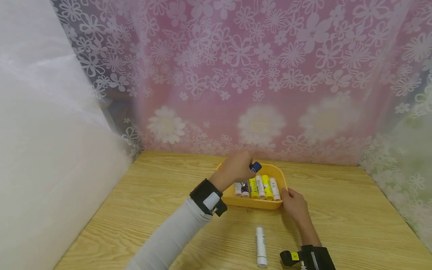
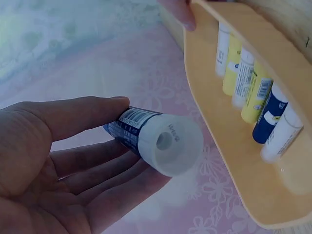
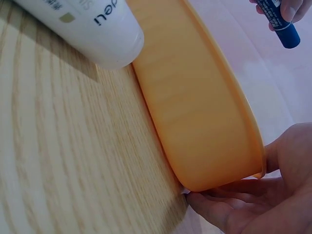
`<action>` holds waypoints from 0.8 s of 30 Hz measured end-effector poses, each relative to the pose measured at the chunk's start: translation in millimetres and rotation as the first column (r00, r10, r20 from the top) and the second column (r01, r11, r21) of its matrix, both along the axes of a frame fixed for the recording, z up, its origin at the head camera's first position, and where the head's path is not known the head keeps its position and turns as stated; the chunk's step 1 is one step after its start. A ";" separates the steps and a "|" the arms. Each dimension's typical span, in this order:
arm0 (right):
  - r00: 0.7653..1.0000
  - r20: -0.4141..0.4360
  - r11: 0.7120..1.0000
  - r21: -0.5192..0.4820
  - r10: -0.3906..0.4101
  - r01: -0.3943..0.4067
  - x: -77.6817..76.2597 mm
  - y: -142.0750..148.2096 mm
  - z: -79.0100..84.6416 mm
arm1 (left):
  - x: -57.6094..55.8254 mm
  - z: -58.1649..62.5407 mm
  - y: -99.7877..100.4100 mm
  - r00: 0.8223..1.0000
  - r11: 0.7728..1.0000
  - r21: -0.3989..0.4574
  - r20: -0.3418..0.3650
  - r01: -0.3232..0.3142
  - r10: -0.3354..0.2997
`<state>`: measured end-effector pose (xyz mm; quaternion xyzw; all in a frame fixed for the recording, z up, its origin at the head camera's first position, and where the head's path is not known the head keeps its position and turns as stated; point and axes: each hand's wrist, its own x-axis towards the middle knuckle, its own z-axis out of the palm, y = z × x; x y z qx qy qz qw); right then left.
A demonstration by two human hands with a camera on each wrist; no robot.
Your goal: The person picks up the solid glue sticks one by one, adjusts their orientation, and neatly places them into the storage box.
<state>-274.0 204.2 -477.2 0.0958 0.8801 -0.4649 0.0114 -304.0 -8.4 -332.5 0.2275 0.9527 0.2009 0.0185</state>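
Note:
My left hand (image 1: 236, 168) pinches a dark blue glue stick (image 2: 129, 127) between thumb and fingers, above an orange-yellow plastic bin (image 1: 249, 203). In the left wrist view its hollow white base faces the camera. My right hand (image 1: 296, 205) grips the bin's right end, with the thumb at the rim and fingers against the outer wall. Inside the bin lies a row of several glue sticks: white ones, yellow ones (image 2: 257, 92) and a dark blue one (image 2: 269, 115). On the table in front of the bin lies a white glue stick (image 1: 261, 247).
The bin stands on a wood-grain table (image 1: 162, 180) near its back edge. A pink floral curtain (image 1: 209, 93) hangs behind. White sheeting (image 1: 50, 131) rises along the left side, and more floral sheeting (image 1: 405, 161) hangs on the right.

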 end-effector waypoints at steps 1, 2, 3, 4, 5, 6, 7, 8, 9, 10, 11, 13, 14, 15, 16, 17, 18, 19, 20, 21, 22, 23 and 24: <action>1.000 -0.001 1.000 0.001 -0.002 0.002 0.2 -0.1 -0.3 | -2.5 1.0 -0.8 1.000 1.000 0.011 0.011 -0.010 0.010; 1.000 -0.003 1.000 0.001 -0.003 0.003 0.3 -0.3 -0.3 | -5.3 1.5 -1.6 1.000 1.000 0.020 0.019 -0.020 0.019; 1.000 -0.004 1.000 0.001 -0.005 0.005 0.4 -0.5 0.1 | -8.2 1.1 -2.6 0.999 0.999 0.026 0.023 -0.030 0.030; 1.000 -0.004 1.000 -0.001 -0.004 0.004 0.5 -0.8 0.5 | -10.9 0.5 -3.8 0.999 0.999 0.031 0.024 -0.039 0.039; 1.000 -0.002 1.000 -0.002 -0.003 0.003 0.4 -0.9 0.9 | -13.5 -0.2 -5.2 0.999 0.998 0.037 0.021 -0.047 0.047; 1.000 -0.002 1.000 -0.004 -0.001 0.001 0.3 -1.0 1.4 | -16.2 -1.4 -6.7 0.998 0.997 0.047 0.023 -0.053 0.052; 1.000 -0.002 1.000 -0.006 0.001 -0.001 0.3 -1.2 1.8 | -18.7 -2.7 -8.4 0.998 0.997 0.050 0.018 -0.061 0.060; 1.000 -0.001 1.000 -0.009 0.002 -0.002 0.2 -1.3 2.2 | -21.0 -4.0 -10.0 0.998 0.996 0.054 0.012 -0.068 0.067; 1.000 -0.001 1.000 -0.009 0.002 -0.002 0.1 -1.5 2.4 | -23.3 -5.4 -11.7 0.997 0.995 0.063 0.009 -0.075 0.075; 1.000 -0.001 1.000 -0.007 0.003 -0.003 -0.2 -1.5 2.4 | -25.6 -7.0 -13.5 0.997 0.994 0.071 0.002 -0.080 0.080; 1.000 -0.001 1.000 -0.005 0.002 -0.002 -0.4 -1.5 2.3 | -28.0 -8.6 -15.1 0.996 0.993 0.080 -0.005 -0.084 0.084; 1.000 -0.002 1.000 -0.003 -0.002 0.002 -0.4 -1.5 2.3 | -32.0 -11.6 -18.1 0.995 0.991 0.093 -0.019 -0.099 0.101; 1.000 -0.005 1.000 0.000 -0.003 0.003 -0.3 -1.4 2.2 | -33.9 -12.9 -19.3 0.994 0.989 0.105 -0.020 -0.107 0.109; 1.000 -0.008 1.000 0.002 -0.004 0.004 -0.5 -1.2 1.8 | -35.7 -14.2 -20.4 0.993 0.987 0.109 -0.026 -0.115 0.119; 1.000 -0.010 1.000 0.002 -0.003 0.003 -0.3 -1.2 1.8 | -37.5 -15.5 -21.4 0.991 0.986 0.110 -0.035 -0.122 0.126; 1.000 -0.008 1.000 0.001 -0.003 0.003 0.0 -1.2 1.9 | -39.0 -16.5 -22.2 0.990 0.985 0.115 -0.036 -0.130 0.135; 1.000 -0.009 1.000 0.001 -0.001 0.001 0.2 -1.2 1.9 | -40.2 -17.5 -22.9 0.989 0.983 0.119 -0.034 -0.139 0.144; 1.000 -0.009 1.000 0.001 0.002 -0.002 0.1 -1.2 1.7 | -41.5 -18.4 -23.5 0.988 0.982 0.124 -0.032 -0.145 0.150; 1.000 -0.008 1.000 0.002 0.005 -0.005 0.2 -1.3 2.0 | -42.5 -19.2 -24.1 0.987 0.980 0.131 -0.030 -0.150 0.155; 1.000 -0.005 1.000 0.000 0.007 -0.007 0.1 -1.2 1.8 | -43.6 -20.3 -24.6 0.987 0.979 0.131 -0.032 -0.155 0.160; 1.000 -0.002 1.000 -0.002 0.009 -0.009 0.5 -1.4 2.3 | -44.6 -21.4 -25.1 0.986 0.978 0.137 -0.031 -0.159 0.164; 1.000 -0.001 1.000 -0.002 0.009 -0.009 0.3 -1.3 2.1 | -45.4 -22.7 -25.6 0.985 0.976 0.142 -0.033 -0.163 0.170; 1.000 -0.002 1.000 -0.002 0.010 -0.010 0.2 -1.3 2.0 | -46.4 -24.0 -26.2 0.984 0.975 0.149 -0.036 -0.167 0.174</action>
